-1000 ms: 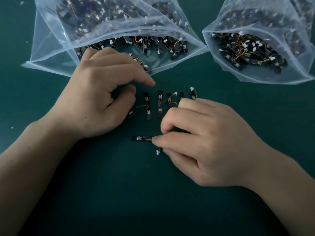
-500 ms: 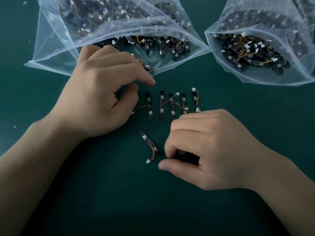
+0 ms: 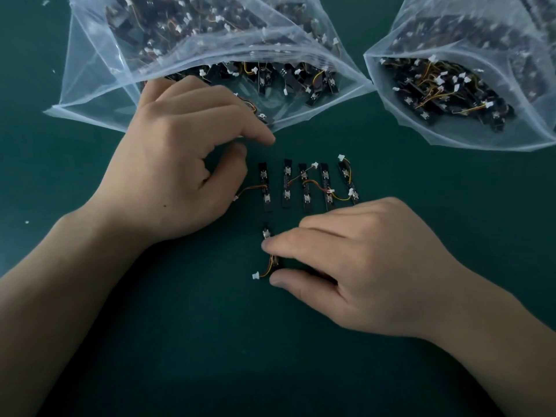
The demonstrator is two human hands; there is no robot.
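Our right hand (image 3: 370, 275) pinches the loose strip (image 3: 266, 234), lying up-down just below the row (image 3: 305, 188); our left hand (image 3: 177, 164) rests empty, farther.

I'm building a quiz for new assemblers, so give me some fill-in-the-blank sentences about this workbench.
The row on the mat holds ____ strips. The right hand pinches a lone strip whose wire ends in a ____ plug. Behind the row lie ____ clear bags of parts. Missing: five; white; two.
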